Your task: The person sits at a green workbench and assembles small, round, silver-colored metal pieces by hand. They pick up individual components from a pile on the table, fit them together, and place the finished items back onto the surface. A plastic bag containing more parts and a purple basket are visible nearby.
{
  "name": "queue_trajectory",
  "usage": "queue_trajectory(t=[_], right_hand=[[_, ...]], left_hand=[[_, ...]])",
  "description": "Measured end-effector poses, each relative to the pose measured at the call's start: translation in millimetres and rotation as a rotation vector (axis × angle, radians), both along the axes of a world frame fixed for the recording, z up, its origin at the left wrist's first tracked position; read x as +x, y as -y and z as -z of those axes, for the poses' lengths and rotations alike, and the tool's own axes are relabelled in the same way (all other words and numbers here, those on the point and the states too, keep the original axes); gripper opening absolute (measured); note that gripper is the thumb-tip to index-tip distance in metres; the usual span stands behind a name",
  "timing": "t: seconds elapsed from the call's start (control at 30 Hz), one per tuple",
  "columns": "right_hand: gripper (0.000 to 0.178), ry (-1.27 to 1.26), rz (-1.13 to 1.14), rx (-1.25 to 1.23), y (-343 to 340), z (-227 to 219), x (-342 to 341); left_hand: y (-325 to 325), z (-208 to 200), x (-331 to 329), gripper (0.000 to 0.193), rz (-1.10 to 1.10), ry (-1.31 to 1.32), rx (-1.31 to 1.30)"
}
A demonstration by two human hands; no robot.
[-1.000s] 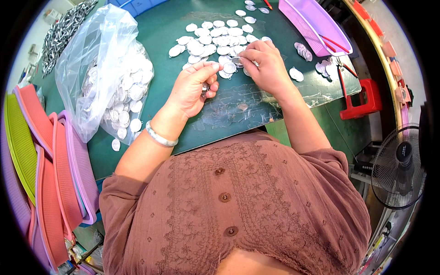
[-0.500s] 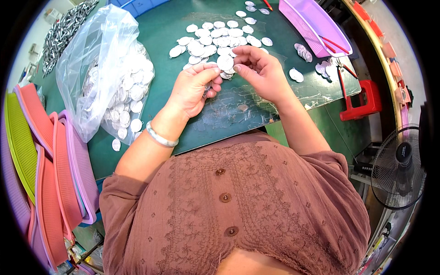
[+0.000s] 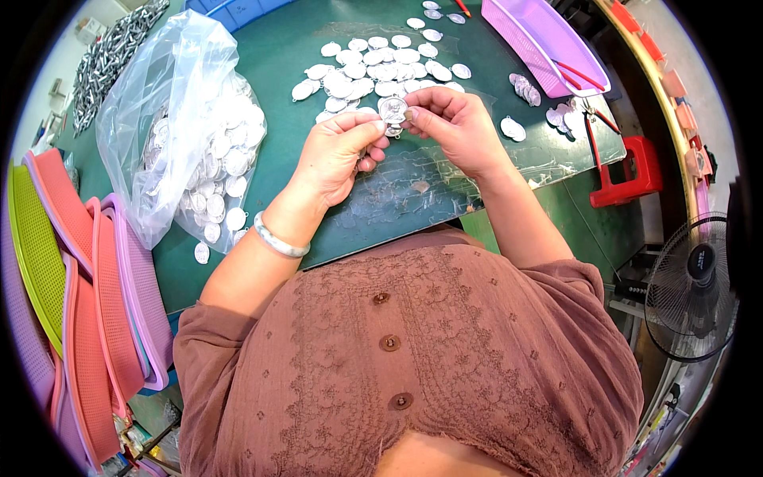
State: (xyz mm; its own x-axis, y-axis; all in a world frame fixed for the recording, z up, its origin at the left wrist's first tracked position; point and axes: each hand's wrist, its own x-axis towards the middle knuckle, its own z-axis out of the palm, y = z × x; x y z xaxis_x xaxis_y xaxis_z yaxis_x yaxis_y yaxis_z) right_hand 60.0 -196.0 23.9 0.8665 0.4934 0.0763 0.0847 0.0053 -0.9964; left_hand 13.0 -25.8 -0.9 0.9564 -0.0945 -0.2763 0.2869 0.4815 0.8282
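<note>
A round silver medal [image 3: 393,110] with a raised design is held up between my two hands, over the near side of a heap of similar medals [image 3: 385,71]. My right hand [image 3: 455,123] pinches its right edge between thumb and index finger. On the other edge are the thumb and index fingertips of my left hand [image 3: 343,147]; its remaining fingers curl inward, and whether more medals lie behind them is hard to see. To the left, a clear plastic bag [image 3: 171,103] lies open on the green table [image 3: 381,215], full of more medals.
Stacked plastic baskets [image 3: 111,294] stand at the left. At the right are a purple basket [image 3: 524,40], red-handled pliers [image 3: 592,139], small piles of medals [image 3: 566,119], a red stool [image 3: 632,175] and a fan [image 3: 691,278]. Metal parts [image 3: 115,56] lie far left, near a blue bin [image 3: 238,9].
My right thumb and fingers have closed on the medal's right edge. The medal has turned so that its raised design shows. My left hand stays almost where it was.
</note>
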Motion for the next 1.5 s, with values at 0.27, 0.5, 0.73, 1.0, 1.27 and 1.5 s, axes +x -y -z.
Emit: queue_trajectory(t=[0.27, 0.5, 0.73, 1.0, 1.27, 1.5], right_hand=[[0.019, -0.012, -0.007, 0.008, 0.5, 1.9, 1.3], [0.019, -0.013, -0.007, 0.017, -1.5, -0.8, -0.7], [0.017, 0.09, -0.015, 0.007, -4.6, 4.8, -0.2], [0.017, 0.162, -0.031, -0.102, -3.7, 2.4, -3.4], [0.013, 0.37, 0.016, -0.146, -3.6, -2.2, -9.1], [0.012, 0.686, 0.015, -0.196, -1.8, 5.7, -4.6]], left_hand=[[-0.6, 1.9, 0.4, 0.009, 0.031, 0.012, -0.005], [-1.6, 0.9, 0.3, 0.009, 0.074, -0.002, -0.04], [-1.4, 1.4, 0.4, 0.009, 0.081, 0.006, -0.034], [-1.4, 2.7, 0.8, 0.009, 0.085, 0.016, -0.032], [-1.7, 2.4, 1.2, 0.012, 0.089, 0.043, -0.048], [-4.4, 0.3, 4.7, 0.032, 0.082, 0.015, -0.259]])
